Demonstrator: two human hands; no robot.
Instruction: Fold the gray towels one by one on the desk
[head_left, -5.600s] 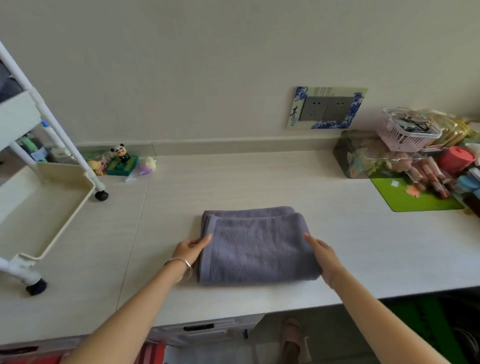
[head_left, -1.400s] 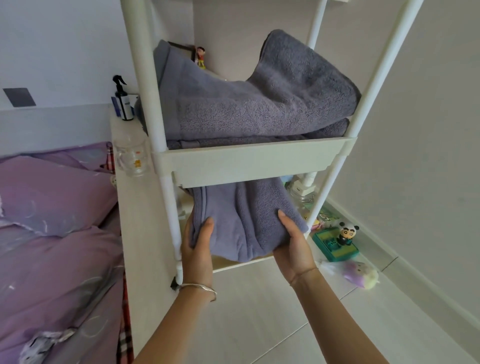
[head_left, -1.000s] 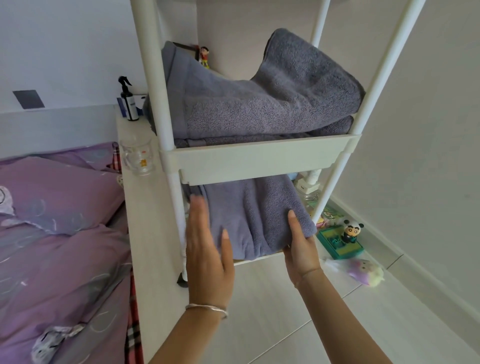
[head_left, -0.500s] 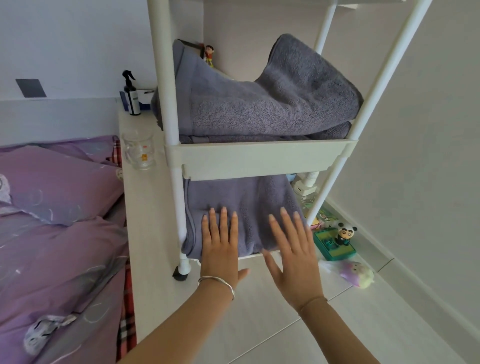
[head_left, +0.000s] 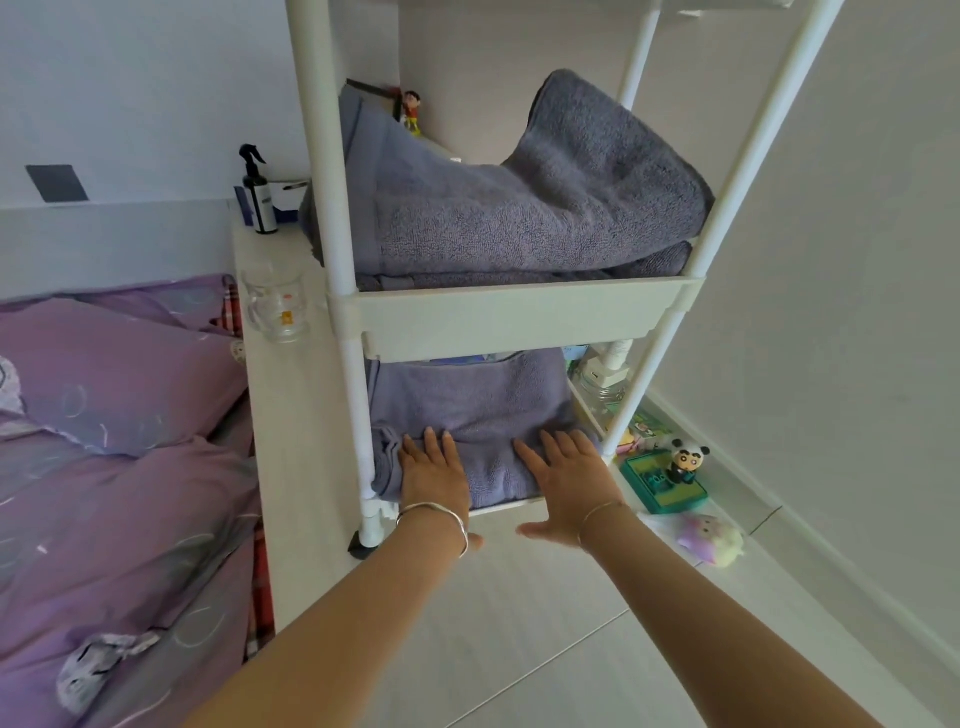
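Observation:
A folded gray towel (head_left: 470, 402) lies on the bottom shelf of a white rack (head_left: 511, 319) that stands on the desk (head_left: 519, 613). My left hand (head_left: 434, 475) presses flat on the towel's front left edge, fingers straight. My right hand (head_left: 566, 480) lies flat on the front right edge, fingers spread. On the shelf above sits a bulky pile of unfolded gray towels (head_left: 519, 208), its right side humped up.
A glass mug (head_left: 275, 306) and a spray bottle (head_left: 258, 192) stand left of the rack. A panda figure (head_left: 685, 460) on a green box, a soft toy (head_left: 709, 538) and jars sit right of it by the wall. A purple bed (head_left: 114, 441) lies along the desk's left edge.
I carried the folded towel from the desk to the rack's bottom shelf. My hands let go of its edges, turned flat and pushed it further in.

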